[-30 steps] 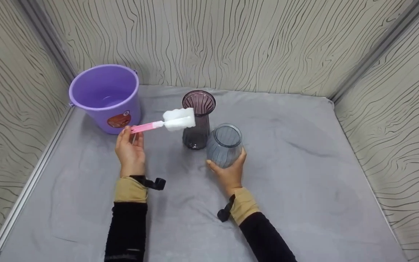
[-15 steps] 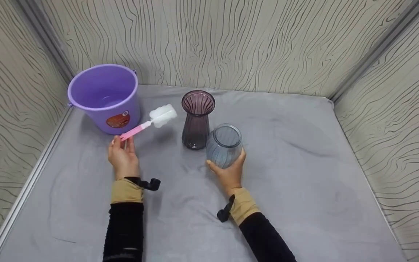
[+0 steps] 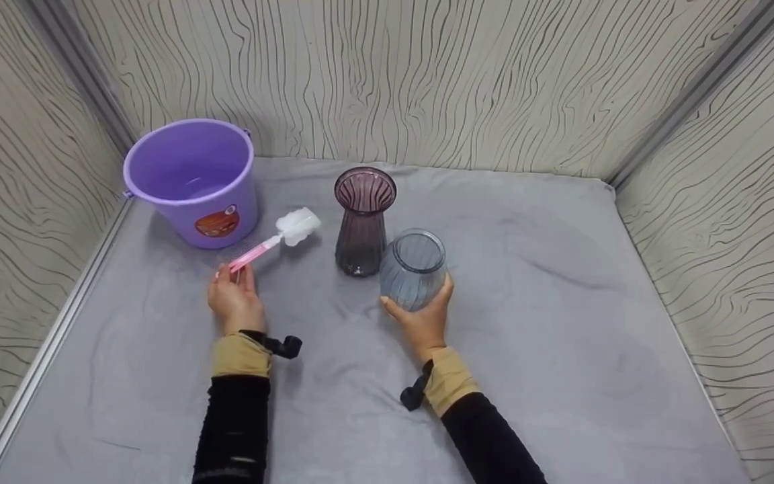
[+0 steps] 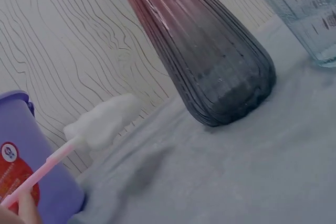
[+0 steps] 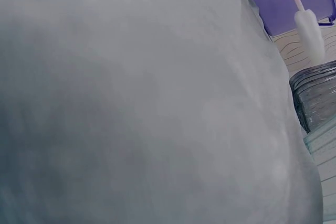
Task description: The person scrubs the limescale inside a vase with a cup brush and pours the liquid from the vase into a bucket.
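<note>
My left hand (image 3: 236, 301) pinches the pink handle end of a sponge bottle brush (image 3: 254, 254). The brush's white sponge head (image 4: 105, 121) is raised off the cloth and points up to the right, with a shadow under it. My right hand (image 3: 422, 320) grips the lower side of a round, ribbed blue-grey glass vase (image 3: 406, 284), which stands with its mouth up. Just behind and left of it stands a taller flared vase (image 3: 360, 235), purple above and dark grey below. In the right wrist view the right hand itself is out of sight.
A purple bucket (image 3: 222, 195) with a red label stands at the back left, beyond my left hand. Grey cloth (image 3: 548, 363) covers the table. Patterned panels (image 3: 427, 81) wall in the back and both sides.
The left hand has drawn the brush left and toward me, away from in front of the purple vase, then slightly lower. The right hand and both vases keep their places.
</note>
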`<state>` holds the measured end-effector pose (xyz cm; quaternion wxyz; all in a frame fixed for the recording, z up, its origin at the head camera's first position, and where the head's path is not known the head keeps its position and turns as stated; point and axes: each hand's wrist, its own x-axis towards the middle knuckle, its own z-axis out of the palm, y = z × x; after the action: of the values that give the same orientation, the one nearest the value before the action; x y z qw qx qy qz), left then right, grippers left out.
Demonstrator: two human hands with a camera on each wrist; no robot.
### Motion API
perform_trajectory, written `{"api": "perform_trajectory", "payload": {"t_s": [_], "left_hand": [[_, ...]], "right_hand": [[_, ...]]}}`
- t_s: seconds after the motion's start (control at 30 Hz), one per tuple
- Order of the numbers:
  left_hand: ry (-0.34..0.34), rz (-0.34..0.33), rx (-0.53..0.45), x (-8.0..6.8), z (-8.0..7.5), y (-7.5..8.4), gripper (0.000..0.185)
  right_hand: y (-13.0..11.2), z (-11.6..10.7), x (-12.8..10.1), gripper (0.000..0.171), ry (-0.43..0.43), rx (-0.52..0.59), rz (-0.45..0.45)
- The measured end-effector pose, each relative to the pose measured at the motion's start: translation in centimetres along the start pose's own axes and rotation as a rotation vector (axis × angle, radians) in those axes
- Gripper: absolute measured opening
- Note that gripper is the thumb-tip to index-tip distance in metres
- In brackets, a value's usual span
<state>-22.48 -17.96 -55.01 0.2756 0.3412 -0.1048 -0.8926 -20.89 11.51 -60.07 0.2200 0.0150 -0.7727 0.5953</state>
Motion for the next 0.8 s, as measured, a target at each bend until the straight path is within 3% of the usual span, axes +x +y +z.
{"api": "perform_trajectory", "payload": {"t_s": [0.13, 0.33, 0.53, 0.7, 0.8], "left_hand": [[-0.002, -0.007, 0.032, 0.1, -0.5, -0.8, 0.006], [-0.010, -0.027, 0.070, 0.2, -0.7, -1.7, 0.027], [-0.004, -0.002, 0.122, 0.6, -0.8, -2.2, 0.016], [-0.024, 0.017, 0.193, 0.8, -1.1, -2.5, 0.027], [-0.051, 0.045, 0.270, 0.8, -1.3, -2.6, 0.020]], "right_hand": [[0.0, 0.0, 0.0, 0.119, 0.003, -0.007, 0.009], [-0.1, 0.0, 0.0, 0.118, 0.002, -0.003, 0.024], [-0.1, 0.0, -0.1, 0.119, -0.007, -0.022, 0.026], [0.1, 0.0, -0.1, 0.118, 0.001, -0.033, 0.012], [0.2, 0.1, -0.1, 0.118, 0.007, -0.033, 0.001]]}}
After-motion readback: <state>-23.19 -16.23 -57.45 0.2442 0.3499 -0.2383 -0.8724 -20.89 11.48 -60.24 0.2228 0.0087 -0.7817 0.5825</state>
